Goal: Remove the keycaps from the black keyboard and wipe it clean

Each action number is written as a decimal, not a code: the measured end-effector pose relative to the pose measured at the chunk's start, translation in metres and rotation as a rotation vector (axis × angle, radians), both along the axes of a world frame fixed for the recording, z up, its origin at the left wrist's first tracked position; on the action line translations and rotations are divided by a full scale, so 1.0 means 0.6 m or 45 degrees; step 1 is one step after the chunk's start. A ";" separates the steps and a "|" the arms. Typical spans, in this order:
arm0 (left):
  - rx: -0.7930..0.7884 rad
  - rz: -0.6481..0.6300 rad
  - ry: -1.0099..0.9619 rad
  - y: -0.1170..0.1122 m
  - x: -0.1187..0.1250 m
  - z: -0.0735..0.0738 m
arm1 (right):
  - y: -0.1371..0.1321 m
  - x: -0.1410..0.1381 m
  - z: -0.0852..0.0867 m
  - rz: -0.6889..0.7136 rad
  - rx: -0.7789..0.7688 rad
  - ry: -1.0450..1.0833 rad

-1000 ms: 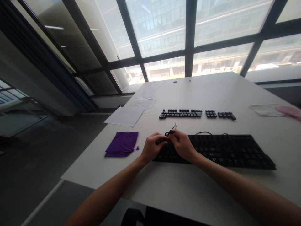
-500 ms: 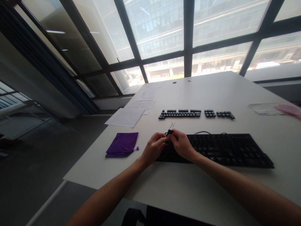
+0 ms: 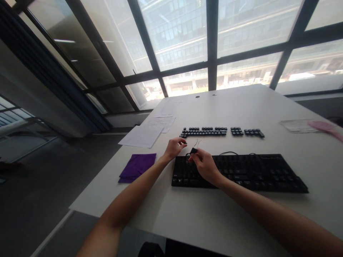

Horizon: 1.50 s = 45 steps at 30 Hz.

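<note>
Rows of dark keycaps (image 3: 205, 132) lie on the white table behind a black keyboard (image 3: 249, 173). My right hand (image 3: 206, 164), above the keyboard's left part, is closed on the black handle of a wire keycap puller (image 3: 194, 150), its wire loops pointing up and away. My left hand (image 3: 174, 147) is just in front of the left end of the keycap rows, fingers pinched together. A small dark keycap (image 3: 185, 143) shows at its fingertips. A cable (image 3: 229, 153) curves behind the keyboard.
A folded purple cloth pouch (image 3: 138, 167) lies left of the keyboard. Sheets of paper (image 3: 142, 135) are spread farther back on the left. At the right sit a clear plastic sheet (image 3: 294, 125) and a pink item (image 3: 324, 126). The table's front edge is close to my body.
My left hand has parted from my right hand and moved forward and left towards the keycap rows with a keycap. My right hand keeps the keycap puller over the keyboard.
</note>
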<state>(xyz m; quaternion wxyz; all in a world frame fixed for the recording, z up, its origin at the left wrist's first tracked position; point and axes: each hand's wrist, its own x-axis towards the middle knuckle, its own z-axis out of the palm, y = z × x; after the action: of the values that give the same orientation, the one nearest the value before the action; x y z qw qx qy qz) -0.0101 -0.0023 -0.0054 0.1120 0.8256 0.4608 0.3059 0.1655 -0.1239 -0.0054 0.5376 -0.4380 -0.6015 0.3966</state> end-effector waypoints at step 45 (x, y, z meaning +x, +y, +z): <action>0.003 -0.178 -0.020 -0.134 0.021 -0.003 | -0.013 0.009 0.010 0.113 0.208 -0.503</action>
<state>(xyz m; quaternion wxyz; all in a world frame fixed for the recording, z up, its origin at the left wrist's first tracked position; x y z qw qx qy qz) 0.0025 -0.0827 -0.0072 0.1359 0.8534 0.4007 0.3043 0.1708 -0.1315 0.0008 0.4251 -0.4352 -0.7440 0.2764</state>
